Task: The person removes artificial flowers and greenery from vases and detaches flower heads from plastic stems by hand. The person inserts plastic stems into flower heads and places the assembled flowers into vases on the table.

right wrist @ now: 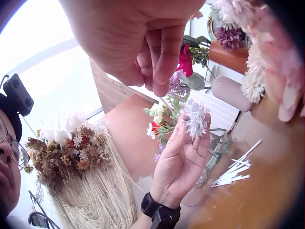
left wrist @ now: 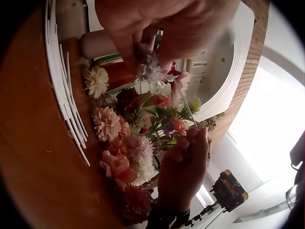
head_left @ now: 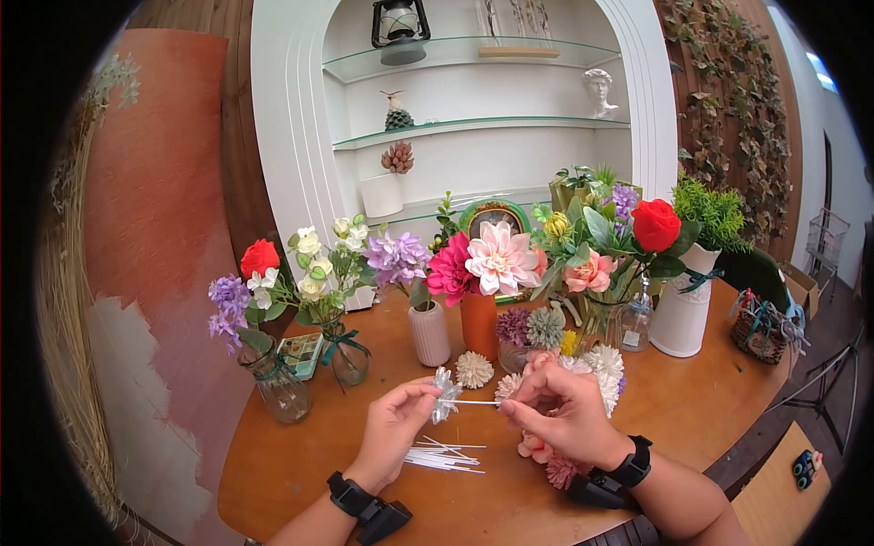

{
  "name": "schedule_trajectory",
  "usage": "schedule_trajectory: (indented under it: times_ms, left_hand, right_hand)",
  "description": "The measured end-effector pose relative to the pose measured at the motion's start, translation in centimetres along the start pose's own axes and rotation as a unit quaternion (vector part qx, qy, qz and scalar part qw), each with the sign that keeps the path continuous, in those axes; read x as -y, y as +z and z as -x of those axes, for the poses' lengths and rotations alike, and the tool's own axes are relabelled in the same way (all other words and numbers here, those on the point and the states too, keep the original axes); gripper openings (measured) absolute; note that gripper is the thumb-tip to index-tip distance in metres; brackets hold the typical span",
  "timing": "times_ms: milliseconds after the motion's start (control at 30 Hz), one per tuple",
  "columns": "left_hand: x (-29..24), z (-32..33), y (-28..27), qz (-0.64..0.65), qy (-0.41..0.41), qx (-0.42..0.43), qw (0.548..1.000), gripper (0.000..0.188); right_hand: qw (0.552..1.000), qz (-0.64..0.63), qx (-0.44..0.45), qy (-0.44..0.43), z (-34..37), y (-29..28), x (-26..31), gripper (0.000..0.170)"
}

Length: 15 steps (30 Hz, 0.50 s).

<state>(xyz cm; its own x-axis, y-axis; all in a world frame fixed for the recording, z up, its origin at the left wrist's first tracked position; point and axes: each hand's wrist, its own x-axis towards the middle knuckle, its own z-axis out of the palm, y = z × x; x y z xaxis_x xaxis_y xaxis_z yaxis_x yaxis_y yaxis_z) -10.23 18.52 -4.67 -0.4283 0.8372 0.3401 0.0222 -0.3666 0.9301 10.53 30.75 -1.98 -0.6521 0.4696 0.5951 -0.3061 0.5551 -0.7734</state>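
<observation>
Over the middle of the table, my left hand (head_left: pixel 393 428) pinches a silvery-white artificial flower head (head_left: pixel 445 396) between thumb and fingers. My right hand (head_left: pixel 572 411) pinches the far end of a thin white stick (head_left: pixel 477 402), which runs level to the flower's centre. In the right wrist view the petals of the flower head (right wrist: pixel 196 118) spread above the left fingertips. A loose pile of white sticks (head_left: pixel 444 457) lies on the table beside my left hand. Pink flower heads (head_left: pixel 535 447) lie partly hidden beneath my right hand, and a cream one (head_left: pixel 473 370) sits just beyond the flower.
Glass vases of flowers (head_left: pixel 282 393) stand at the left of the wooden table (head_left: pixel 300 473). Behind are a pink ribbed vase (head_left: pixel 429 335), an orange vase (head_left: pixel 479 326) and a white pitcher (head_left: pixel 681 314). A small wicker basket (head_left: pixel 763 338) sits at the right edge.
</observation>
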Motion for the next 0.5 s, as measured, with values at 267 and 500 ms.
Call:
schedule_trajectory:
  times_ms: [267, 500]
  left_hand:
    - [0.4, 0.0, -0.3, 0.006, 0.011, 0.007, 1.0, 0.022]
    - [-0.1, 0.0, -0.3, -0.006, -0.001, 0.011, 1.0, 0.025]
  right_hand:
    - [0.999, -0.032, -0.001, 0.024, -0.1, 0.3, 1.4, 0.004]
    - [0.99, 0.075, 0.099, -0.067, -0.4, -0.3, 0.4, 0.015]
